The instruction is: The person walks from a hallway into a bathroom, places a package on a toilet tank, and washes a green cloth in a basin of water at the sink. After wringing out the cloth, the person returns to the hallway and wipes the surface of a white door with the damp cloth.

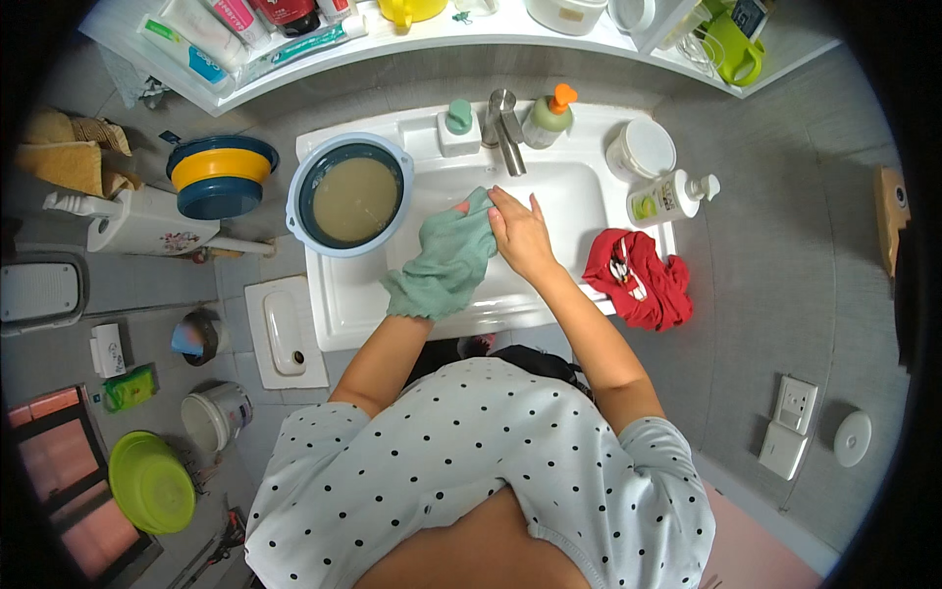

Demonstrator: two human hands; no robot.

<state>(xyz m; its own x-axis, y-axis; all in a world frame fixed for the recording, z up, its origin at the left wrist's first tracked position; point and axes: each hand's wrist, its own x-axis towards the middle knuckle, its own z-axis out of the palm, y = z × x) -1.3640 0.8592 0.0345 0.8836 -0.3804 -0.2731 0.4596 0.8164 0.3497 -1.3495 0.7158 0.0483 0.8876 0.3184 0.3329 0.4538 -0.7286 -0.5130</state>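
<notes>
While a blue-rimmed basin [297,201] of cloudy water [353,201] sits at the white sink's [574,201] left, the left hand [461,207] lies mostly hidden under a green cloth [446,253], its grip impossible to tell. The cloth's long axis slants up-right over the sink; the right hand [522,236], fingers extended and slightly parted, touches its upper end, visibly grasping nothing.

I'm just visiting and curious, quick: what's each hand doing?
Left hand: mostly covered by the green cloth; open or closed cannot be told.
Right hand: open, fingers extended, at the cloth's edge.
</notes>
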